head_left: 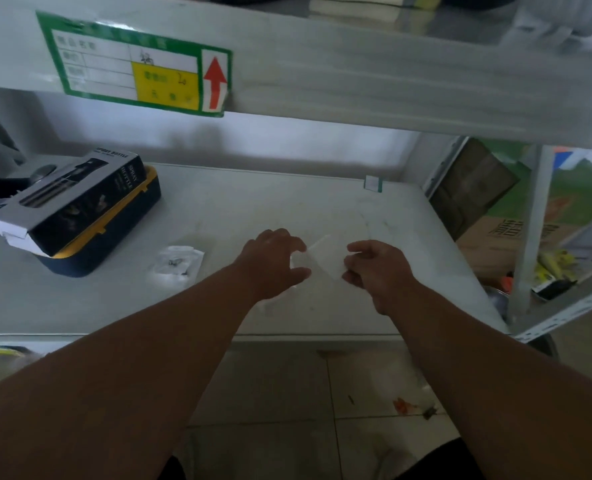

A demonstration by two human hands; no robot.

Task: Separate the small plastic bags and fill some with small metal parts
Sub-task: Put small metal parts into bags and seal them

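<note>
Head view shows both forearms reaching out over the grey bench [79, 299], and between the hands a clear plastic bag [317, 259] is held just above the surface. The left hand [273, 261] has its fingers and thumb curled around the bag's left edge; the right hand [374, 268] pinches its right edge between thumb and curled fingers. Blur and the clear film make the outline faint, but a pale edge runs up and to the right from the left hand's fingertips, so the bag's long axis seems to lie on a slant across the gap between the hands; which end is the mouth I cannot tell. Left of the left hand lies a small bag with dark metal parts [178, 263] inside, so at least one looks filled. Judging by this, separating is in hand and more filling remains. Farther left, beyond that bag, a spray bottle box [69, 206] rests on a blue-and-yellow case [114, 251].
</note>
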